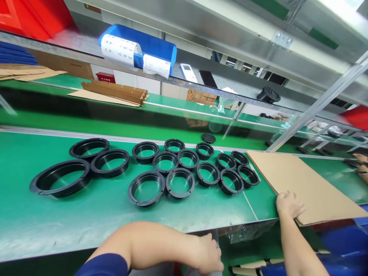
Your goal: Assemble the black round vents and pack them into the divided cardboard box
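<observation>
At the left edge of a stack of flat cardboard sheets (310, 184), my right hand (289, 205) is closed with its fingers curled on the board. My left hand (208, 253) hangs below the table's front edge, over my lap, with its fingers curled in; whatever they may hold is hidden. Several black flanged plastic rings lie on the green table (106, 214), apart from both hands. Three larger ones, among them an oval-looking ring (79, 185), are grouped at the left. Smaller rings, such as one front ring (163, 188), spread across the middle up to the cardboard.
Above the table runs a shelf carrying a blue bin (155, 46) with paper labels, a white remote-like device (188, 73), a dark phone-like slab (207, 79) and a black part (268, 94). A slanting metal post (316, 107) stands behind the cardboard. A black disc (208, 138) lies behind the rings.
</observation>
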The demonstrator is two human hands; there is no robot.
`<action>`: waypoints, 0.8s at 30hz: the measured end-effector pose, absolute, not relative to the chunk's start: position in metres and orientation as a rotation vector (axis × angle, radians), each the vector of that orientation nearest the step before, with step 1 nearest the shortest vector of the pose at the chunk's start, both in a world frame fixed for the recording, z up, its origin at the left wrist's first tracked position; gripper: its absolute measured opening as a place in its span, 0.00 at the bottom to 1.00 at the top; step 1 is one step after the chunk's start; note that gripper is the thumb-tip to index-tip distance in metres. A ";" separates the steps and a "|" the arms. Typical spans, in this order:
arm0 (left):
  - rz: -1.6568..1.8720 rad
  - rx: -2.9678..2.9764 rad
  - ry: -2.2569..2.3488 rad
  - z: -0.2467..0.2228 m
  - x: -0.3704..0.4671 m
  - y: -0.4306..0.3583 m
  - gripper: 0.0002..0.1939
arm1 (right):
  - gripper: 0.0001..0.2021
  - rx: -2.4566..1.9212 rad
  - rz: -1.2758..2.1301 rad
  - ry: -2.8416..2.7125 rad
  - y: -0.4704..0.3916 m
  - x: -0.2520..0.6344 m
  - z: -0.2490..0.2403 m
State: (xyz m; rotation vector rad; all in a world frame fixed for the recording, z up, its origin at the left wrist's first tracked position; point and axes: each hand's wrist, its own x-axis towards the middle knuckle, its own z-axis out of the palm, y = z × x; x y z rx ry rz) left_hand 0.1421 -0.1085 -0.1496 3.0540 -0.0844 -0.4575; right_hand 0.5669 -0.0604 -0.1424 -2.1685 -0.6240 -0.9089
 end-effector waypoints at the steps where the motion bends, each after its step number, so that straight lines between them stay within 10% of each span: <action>1: -0.335 3.072 -0.117 -0.140 0.132 -0.108 0.13 | 0.19 -2.158 -0.888 -0.626 -0.058 0.562 -0.136; 9: 0.555 2.648 -0.054 -0.078 0.043 -0.075 0.14 | 0.24 -2.136 -0.625 -0.738 0.045 0.492 -0.071; 24: 0.528 2.096 0.234 -0.095 0.042 -0.043 0.13 | 0.24 -2.246 -0.033 -1.653 0.245 0.358 0.045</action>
